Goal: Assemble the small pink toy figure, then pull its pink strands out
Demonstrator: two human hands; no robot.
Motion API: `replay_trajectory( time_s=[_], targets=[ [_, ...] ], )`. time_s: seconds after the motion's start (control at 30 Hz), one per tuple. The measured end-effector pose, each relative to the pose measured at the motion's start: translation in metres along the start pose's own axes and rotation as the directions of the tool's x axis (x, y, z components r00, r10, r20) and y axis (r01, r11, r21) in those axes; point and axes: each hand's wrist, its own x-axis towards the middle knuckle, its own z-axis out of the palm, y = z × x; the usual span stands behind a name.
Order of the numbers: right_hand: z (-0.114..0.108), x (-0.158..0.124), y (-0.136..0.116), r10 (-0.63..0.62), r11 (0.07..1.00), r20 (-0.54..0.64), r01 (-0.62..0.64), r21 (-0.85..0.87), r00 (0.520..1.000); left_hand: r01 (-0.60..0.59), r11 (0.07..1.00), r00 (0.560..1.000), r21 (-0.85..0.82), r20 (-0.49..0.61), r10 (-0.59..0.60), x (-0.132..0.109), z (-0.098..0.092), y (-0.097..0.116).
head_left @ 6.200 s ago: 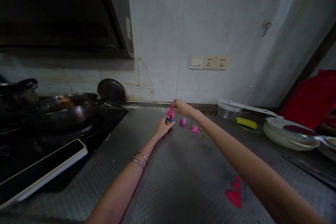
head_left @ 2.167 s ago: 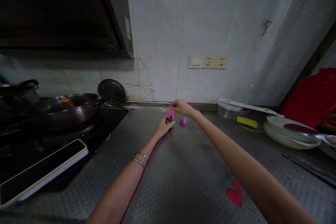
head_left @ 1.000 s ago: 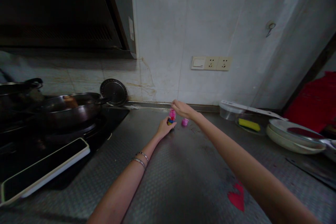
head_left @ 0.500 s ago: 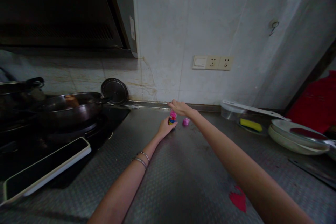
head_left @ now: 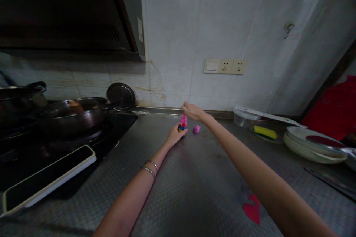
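Note:
My left hand [head_left: 174, 135] is wrapped round the lower part of a small pink bottle [head_left: 183, 120] with a colourful label, which stands upright on the metal counter [head_left: 178, 185]. Above the bottle's top is my right hand [head_left: 194, 111], its fingers drawn together; what they pinch, if anything, is hidden. A small pink cap-like piece [head_left: 196, 129] lies on the counter just right of the bottle, apart from both hands. Two bracelets circle my left wrist.
A pan [head_left: 72, 116] sits on the stove at left, near a flat white-edged device [head_left: 50, 179]. At right are a clear plastic tub [head_left: 244, 118], a yellow sponge [head_left: 265, 132], stacked bowls [head_left: 314, 148] and a knife [head_left: 330, 181]. Red scrap [head_left: 252, 210] lies near my right forearm.
My right hand has shifted slightly right, and its fingers have gone from stretched flat over the bottle's top to drawn together. More of the bottle shows. My left hand stays in place.

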Motion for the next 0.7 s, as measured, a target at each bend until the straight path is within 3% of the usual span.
replay_trajectory(
  time_s=[0.3,0.53,0.7],
  targets=[
    [-0.013,-0.011,0.002,-0.104,0.978,-0.16,0.13,0.164,0.982,-0.011,1.0,1.0,0.021,0.001,0.011,0.002,0.002,-0.005],
    [0.001,-0.02,0.006,-0.146,0.986,-0.063,0.15,0.078,0.987,-0.063,0.998,0.998,0.031,-0.013,0.064,0.002,0.002,-0.005],
    [0.006,-0.015,0.006,-0.169,0.976,0.05,0.175,-0.131,0.984,-0.038,0.999,0.999,0.035,-0.014,0.039,0.003,0.003,-0.007]
  ],
)
